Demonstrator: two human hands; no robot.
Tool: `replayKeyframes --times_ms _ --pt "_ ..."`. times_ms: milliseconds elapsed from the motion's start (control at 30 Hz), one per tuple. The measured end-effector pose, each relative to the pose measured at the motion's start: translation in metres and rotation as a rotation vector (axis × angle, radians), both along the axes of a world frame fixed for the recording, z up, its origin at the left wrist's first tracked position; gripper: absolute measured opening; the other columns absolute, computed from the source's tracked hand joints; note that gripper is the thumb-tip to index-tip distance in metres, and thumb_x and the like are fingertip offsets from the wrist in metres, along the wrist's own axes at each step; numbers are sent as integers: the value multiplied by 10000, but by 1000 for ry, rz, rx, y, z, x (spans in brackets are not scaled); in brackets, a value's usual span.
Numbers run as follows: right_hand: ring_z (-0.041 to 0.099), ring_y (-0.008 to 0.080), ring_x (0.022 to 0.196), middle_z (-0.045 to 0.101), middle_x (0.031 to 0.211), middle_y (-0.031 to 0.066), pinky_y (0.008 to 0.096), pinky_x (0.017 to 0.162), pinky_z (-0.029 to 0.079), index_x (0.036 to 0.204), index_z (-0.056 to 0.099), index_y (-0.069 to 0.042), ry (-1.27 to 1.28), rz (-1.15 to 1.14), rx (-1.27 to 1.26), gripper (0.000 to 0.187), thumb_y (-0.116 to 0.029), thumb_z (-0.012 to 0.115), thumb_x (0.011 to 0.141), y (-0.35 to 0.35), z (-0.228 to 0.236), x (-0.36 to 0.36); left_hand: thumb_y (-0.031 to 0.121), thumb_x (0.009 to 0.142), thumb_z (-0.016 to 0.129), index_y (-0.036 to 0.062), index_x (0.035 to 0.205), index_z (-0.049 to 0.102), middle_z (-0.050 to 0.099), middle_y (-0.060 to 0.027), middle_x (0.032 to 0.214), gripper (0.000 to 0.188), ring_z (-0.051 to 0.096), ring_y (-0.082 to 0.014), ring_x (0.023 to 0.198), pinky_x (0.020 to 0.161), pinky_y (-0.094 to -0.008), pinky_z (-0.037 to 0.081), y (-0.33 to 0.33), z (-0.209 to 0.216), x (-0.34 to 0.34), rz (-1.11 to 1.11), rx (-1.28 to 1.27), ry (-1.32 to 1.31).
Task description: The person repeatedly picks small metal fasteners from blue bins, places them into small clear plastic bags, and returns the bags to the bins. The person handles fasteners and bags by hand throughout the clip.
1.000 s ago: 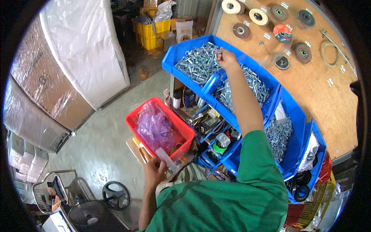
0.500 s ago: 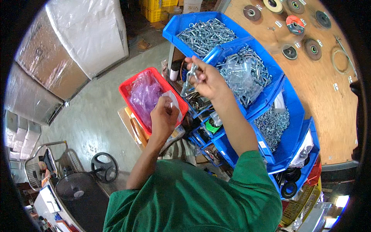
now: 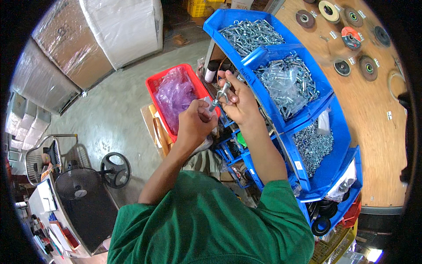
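My right hand (image 3: 242, 103) holds a few silver metal bolts (image 3: 224, 92) between thumb and fingers; their exact shape is hard to make out. Close beside it, my left hand (image 3: 193, 124) pinches a small clear plastic bag (image 3: 208, 102), mostly covered by the fingers. The bolts' lower ends are at the bag; I cannot tell whether any are inside it. Both hands are over the near right side of a red plastic basket (image 3: 150, 83), which contains a crumpled purple plastic bag (image 3: 176, 93).
Right of my hands, blue bins (image 3: 259, 52) of silver bolts and small hardware stand in a row. A wooden board (image 3: 369, 145) with grinding discs (image 3: 368, 67) lies beyond. Wrapped boxes (image 3: 127, 35) stand at left, a fan (image 3: 79, 182) and steering wheel (image 3: 115, 170) at lower left.
My right hand has lowered the bolts toward my left hand, and the bolts now meet the small bag. The whole view has shifted, with the basket and bins appearing farther right.
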State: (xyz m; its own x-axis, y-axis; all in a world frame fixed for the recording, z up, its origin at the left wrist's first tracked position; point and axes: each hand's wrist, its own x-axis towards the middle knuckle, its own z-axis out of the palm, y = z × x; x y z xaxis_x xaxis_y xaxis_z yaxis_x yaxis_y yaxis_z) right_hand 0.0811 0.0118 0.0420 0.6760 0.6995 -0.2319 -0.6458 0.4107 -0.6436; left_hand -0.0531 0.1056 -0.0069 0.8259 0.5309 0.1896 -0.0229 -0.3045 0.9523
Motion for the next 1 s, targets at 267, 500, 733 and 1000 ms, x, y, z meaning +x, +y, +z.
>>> replayKeyframes --times_ms 267,500,733,1000 --pt "410 44 404 675 789 40 224 433 356 1125 650 -52 -217 -93 -79 234 -249 617 1003 -17 -11 -17 54 750 794 -9 1056 598 684 -137 763 369 703 -218 677 637 -330 565 -11 3 -9 -38 74 7" --pt "420 46 418 656 784 31 206 404 341 1113 648 -56 -353 -161 -125 239 -269 597 1015 -42 -15 -30 53 732 785 -8 1062 601 689 -179 793 383 714 -287 721 655 -378 564 -21 9 -17 -119 147 83" --pt "433 45 431 648 788 43 195 394 320 1125 634 -54 -333 -197 -116 244 -271 588 1021 -59 -24 -41 49 720 786 15 1056 647 687 -127 751 365 684 -209 662 633 -339 544 -31 0 -17 -185 288 84" --pt "439 53 425 645 782 58 194 386 323 1118 621 -37 -330 -232 -199 247 -263 582 1025 -71 -35 -47 59 721 797 20 1093 655 700 -119 812 401 695 -184 745 693 -330 554 -40 5 -20 -195 209 94"
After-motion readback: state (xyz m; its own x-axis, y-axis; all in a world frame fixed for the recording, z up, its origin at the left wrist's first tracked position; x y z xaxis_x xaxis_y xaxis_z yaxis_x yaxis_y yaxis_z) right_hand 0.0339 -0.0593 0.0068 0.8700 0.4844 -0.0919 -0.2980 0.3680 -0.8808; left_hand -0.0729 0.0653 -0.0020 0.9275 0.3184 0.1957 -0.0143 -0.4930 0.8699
